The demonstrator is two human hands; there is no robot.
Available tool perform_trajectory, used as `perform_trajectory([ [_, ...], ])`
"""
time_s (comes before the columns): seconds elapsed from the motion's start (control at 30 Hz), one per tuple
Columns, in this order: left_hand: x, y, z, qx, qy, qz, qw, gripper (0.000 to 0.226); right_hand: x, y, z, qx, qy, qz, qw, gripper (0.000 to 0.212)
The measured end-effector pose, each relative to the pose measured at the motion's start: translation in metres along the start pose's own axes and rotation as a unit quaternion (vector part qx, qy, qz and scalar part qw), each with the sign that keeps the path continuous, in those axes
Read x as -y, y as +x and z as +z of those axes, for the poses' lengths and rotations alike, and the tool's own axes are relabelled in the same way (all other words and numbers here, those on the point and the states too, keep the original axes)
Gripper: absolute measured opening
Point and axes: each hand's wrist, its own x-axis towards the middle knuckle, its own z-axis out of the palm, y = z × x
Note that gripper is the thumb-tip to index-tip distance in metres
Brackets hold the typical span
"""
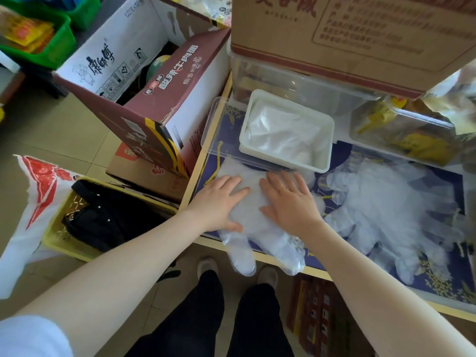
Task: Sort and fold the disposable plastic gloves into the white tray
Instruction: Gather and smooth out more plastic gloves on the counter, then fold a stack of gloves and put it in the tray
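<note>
A clear plastic glove lies flat on the blue patterned tabletop, its fingers hanging over the near edge. My left hand and my right hand both rest palm-down on it, fingers spread, side by side. Just behind my hands stands the white tray, holding folded gloves. A loose heap of unfolded gloves sprawls to the right of my right hand.
A clear lid lies under the tray's left side. Behind the tray stand clear tubs with a cardboard box on top. Cartons and a yellow crate crowd the floor at left.
</note>
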Motion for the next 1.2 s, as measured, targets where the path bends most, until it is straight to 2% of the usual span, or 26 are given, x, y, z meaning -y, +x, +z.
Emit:
perform_trajectory([
  [0.1,-0.005,-0.015,0.001,-0.016,-0.040,-0.028,0.999,0.088,0.000,-0.003,-0.004,0.005,0.014,0.004,1.000,0.066],
  [0.2,-0.015,-0.039,0.007,-0.097,-0.146,-0.138,0.975,0.076,0.006,-0.010,-0.005,0.003,0.048,0.021,0.999,0.058],
  [0.27,-0.023,-0.054,0.008,-0.132,-0.182,-0.202,0.953,0.070,0.008,-0.011,-0.007,-0.009,0.033,0.030,0.999,0.050],
  [0.37,-0.031,-0.064,0.010,-0.091,-0.146,-0.233,0.957,0.065,0.004,0.004,-0.013,-0.037,0.051,0.046,0.997,0.048],
  [0.47,-0.039,-0.063,0.014,-0.061,-0.115,-0.265,0.955,0.069,0.000,0.018,-0.017,-0.012,0.119,0.041,0.992,0.070],
  [0.53,-0.044,-0.060,0.016,-0.056,-0.109,-0.289,0.949,0.069,0.001,0.020,-0.014,-0.002,0.114,0.049,0.992,0.080],
  [0.63,-0.051,-0.057,0.017,-0.056,-0.101,-0.311,0.943,0.065,0.002,0.018,-0.011,-0.021,0.049,0.045,0.998,0.077],
  [0.7,-0.054,-0.055,0.015,-0.056,-0.105,-0.327,0.938,0.062,0.002,0.019,-0.013,0.005,0.078,0.049,0.996,0.075],
  [0.77,-0.055,-0.053,0.014,-0.057,-0.108,-0.336,0.934,0.061,0.003,0.022,-0.017,0.061,0.178,0.076,0.979,0.065],
  [0.83,-0.055,-0.051,0.014,-0.056,-0.107,-0.341,0.932,0.062,0.004,0.024,-0.019,0.108,0.268,0.099,0.952,0.045],
  [0.97,-0.054,-0.048,0.017,-0.064,-0.112,-0.347,0.929,0.063,0.003,0.025,-0.024,0.129,0.314,0.070,0.938,0.028],
  [1.1,-0.053,-0.051,0.020,-0.098,-0.134,-0.345,0.924,0.065,-0.002,0.022,-0.040,0.156,0.457,0.030,0.875,0.013],
  [1.13,-0.052,-0.053,0.020,-0.136,-0.164,-0.343,0.915,0.069,-0.006,0.020,-0.046,0.165,0.490,0.022,0.855,0.014],
  [1.17,-0.051,-0.054,0.018,-0.194,-0.236,-0.345,0.888,0.074,-0.009,0.017,-0.053,0.165,0.533,0.022,0.830,0.013],
  [1.2,-0.049,-0.055,0.012,-0.240,-0.354,-0.352,0.833,0.079,-0.013,0.013,-0.060,0.159,0.577,0.032,0.800,0.011],
])
